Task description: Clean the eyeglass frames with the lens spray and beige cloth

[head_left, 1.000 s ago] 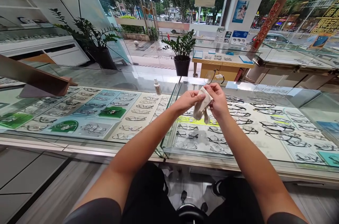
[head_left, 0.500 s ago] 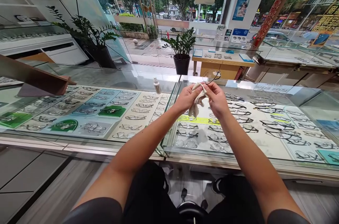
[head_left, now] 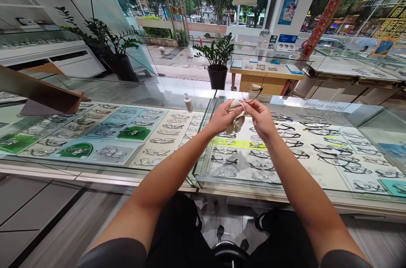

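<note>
Cloth [head_left: 237, 124] hangs shorter vs. before, prob. bunched.

Matt cloth [head_left: 237, 125], glossy glass ctr [head_left: 177, 92], plastic btl [head_left: 188, 103], wood-look flr [head_left: 95, 217]

Bottle [head_left: 188, 104] stands on counter [head_left: 149, 94] — left of the cloth [head_left: 237, 125].

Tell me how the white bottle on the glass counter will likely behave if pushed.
The white bottle stands tall and narrow, so a push near its top could tip it. It may slide on the smooth glass counter. If toppled, its rounded body would probably roll.
</note>
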`<action>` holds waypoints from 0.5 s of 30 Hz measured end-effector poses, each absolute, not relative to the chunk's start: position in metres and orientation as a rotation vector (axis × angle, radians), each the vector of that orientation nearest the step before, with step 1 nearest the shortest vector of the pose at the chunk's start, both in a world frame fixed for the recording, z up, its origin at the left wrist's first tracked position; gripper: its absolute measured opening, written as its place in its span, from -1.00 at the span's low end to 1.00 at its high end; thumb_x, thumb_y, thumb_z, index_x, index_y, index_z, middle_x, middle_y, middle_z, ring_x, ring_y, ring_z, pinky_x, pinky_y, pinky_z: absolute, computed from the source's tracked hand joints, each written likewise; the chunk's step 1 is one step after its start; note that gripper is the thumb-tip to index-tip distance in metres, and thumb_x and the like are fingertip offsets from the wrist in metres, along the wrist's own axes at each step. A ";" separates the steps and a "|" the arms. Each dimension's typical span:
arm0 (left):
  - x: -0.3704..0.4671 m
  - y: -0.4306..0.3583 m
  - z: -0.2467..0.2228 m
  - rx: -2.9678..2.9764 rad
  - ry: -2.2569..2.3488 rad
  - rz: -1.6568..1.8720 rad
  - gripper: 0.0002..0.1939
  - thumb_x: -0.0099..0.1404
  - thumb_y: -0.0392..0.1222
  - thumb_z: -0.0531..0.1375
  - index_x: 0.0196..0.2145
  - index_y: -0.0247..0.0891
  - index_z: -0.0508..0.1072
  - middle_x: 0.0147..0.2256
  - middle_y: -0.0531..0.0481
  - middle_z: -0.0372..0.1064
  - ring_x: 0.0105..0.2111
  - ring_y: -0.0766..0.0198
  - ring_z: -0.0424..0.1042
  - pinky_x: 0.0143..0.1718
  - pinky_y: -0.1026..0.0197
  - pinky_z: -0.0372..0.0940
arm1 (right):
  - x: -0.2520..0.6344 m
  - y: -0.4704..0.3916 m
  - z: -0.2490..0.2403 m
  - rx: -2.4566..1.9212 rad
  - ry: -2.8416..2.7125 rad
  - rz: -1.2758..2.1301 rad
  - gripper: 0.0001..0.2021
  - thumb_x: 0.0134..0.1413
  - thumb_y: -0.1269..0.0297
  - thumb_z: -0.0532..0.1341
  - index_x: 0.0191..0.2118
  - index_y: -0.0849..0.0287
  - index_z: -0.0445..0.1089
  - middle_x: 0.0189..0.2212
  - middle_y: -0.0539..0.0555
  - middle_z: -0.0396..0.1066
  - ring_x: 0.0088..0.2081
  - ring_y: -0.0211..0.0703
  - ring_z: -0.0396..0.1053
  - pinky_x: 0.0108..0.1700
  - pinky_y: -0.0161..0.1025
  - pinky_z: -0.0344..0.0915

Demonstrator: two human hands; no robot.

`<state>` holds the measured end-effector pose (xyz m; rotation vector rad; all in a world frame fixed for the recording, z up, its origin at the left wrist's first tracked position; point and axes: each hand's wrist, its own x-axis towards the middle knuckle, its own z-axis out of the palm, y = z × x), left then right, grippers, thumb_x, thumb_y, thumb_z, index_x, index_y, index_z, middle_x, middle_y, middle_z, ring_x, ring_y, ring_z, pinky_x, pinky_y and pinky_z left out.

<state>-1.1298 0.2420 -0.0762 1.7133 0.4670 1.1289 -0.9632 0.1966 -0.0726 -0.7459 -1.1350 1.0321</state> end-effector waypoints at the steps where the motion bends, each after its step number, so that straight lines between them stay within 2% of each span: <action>1: -1.130 0.243 -0.075 1.726 0.466 1.142 -0.43 0.37 0.37 0.33 -0.25 -0.27 0.48 -0.41 0.03 0.41 -0.41 0.31 0.37 -0.30 0.23 0.28 | -0.963 0.196 -0.072 -0.755 -1.144 1.029 -0.66 -0.05 -0.07 0.61 -0.27 0.00 0.65 -0.16 0.02 0.68 -0.06 -0.09 0.55 0.14 -0.10 0.48; 5: -1.136 0.246 -0.068 1.821 0.465 1.142 -0.37 0.41 0.44 0.24 -0.32 -0.26 0.50 -0.38 -0.02 0.45 -0.35 0.25 0.37 -0.25 0.20 0.29 | -0.960 0.195 -0.069 -0.759 -1.151 1.005 -0.67 -0.05 -0.07 0.61 -0.26 0.00 0.66 -0.18 0.03 0.68 -0.06 -0.08 0.55 0.14 -0.09 0.49; 12: -1.141 0.240 -0.065 1.787 0.413 0.950 -0.45 0.25 0.27 0.46 -0.10 -0.26 0.57 -0.28 -0.03 0.47 -0.35 0.27 0.37 -0.28 0.23 0.26 | -0.956 0.195 -0.068 -0.775 -1.107 1.038 -0.63 -0.11 -0.12 0.63 -0.29 0.01 0.68 -0.23 0.01 0.67 -0.18 -0.13 0.54 0.00 -0.13 0.52; 15: -1.134 0.233 -0.068 1.817 0.484 1.079 -0.48 0.29 0.28 0.42 -0.17 -0.27 0.53 -0.34 0.02 0.42 -0.36 0.27 0.33 -0.28 0.24 0.24 | -0.959 0.193 -0.068 -0.755 -1.070 1.105 -0.61 -0.15 -0.10 0.65 -0.29 0.02 0.68 -0.22 0.00 0.68 -0.18 -0.15 0.55 0.03 -0.14 0.52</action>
